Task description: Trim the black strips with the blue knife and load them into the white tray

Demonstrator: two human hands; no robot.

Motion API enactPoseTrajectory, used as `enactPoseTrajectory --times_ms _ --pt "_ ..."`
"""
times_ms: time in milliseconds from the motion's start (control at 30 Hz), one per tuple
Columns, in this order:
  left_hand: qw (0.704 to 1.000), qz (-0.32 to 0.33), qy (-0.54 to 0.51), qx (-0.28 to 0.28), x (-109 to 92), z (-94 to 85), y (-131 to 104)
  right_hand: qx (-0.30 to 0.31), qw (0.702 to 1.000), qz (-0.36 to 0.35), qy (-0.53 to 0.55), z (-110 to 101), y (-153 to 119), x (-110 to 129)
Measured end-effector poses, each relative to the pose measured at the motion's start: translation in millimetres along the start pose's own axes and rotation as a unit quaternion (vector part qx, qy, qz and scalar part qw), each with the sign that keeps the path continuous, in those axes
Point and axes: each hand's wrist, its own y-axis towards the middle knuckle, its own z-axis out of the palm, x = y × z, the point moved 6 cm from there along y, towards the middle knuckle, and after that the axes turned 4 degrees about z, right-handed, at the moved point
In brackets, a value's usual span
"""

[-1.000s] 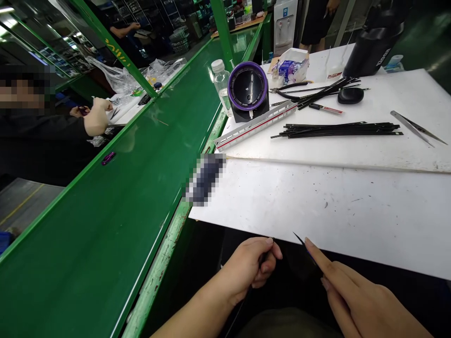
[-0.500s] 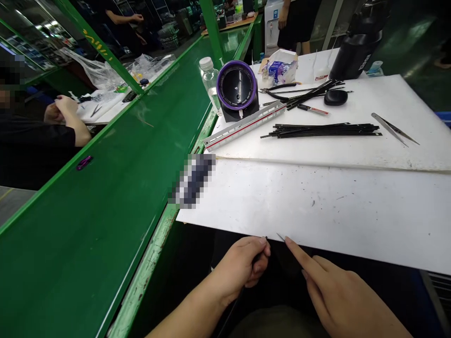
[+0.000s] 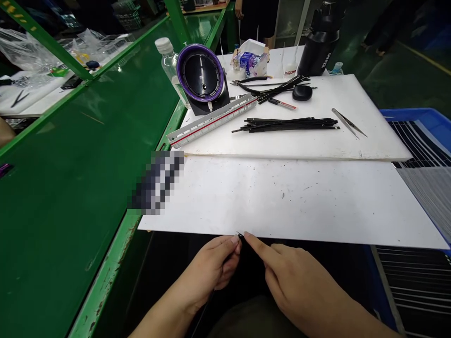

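Observation:
At the table's front edge, my left hand (image 3: 220, 263) is closed around a thin black strip (image 3: 240, 235). Its small end pokes out between thumb and forefinger, and a dark length trails below the hand. My right hand (image 3: 296, 272) is closed, with the forefinger stretched along a thin pointed metal tool, whose fine tip (image 3: 238, 233) reaches the strip's end; the rest of it is hidden by the hand, so its kind is unclear. On the white foam board (image 3: 299, 145) ahead lies a pile of black strips (image 3: 289, 124), with tweezers (image 3: 348, 123) to its right.
A perforated silver rail (image 3: 213, 122) lies before a purple-rimmed fan (image 3: 200, 75), beside a clear bottle (image 3: 171, 65). Behind are cutting pliers (image 3: 250, 85), a black case (image 3: 302, 92) and a black flask (image 3: 319, 49). A green partition (image 3: 70, 188) borders the left; blue bins (image 3: 433, 117) stand right.
My right hand has brought the tool's tip from a short gap away to the strip's end. The view has swung right, bringing the bins into sight.

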Motion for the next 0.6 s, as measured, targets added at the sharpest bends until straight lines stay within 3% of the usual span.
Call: enactPoseTrajectory --times_ms 367,600 --pt "1.000 -0.007 0.011 0.006 0.5 0.4 -0.3 -0.011 0.999 -0.025 -0.024 -6.8 1.5 2.0" --pt "1.000 -0.004 0.019 -0.003 1.2 0.0 0.6 -0.026 0.994 -0.032 -0.098 -3.9 0.6 4.9"
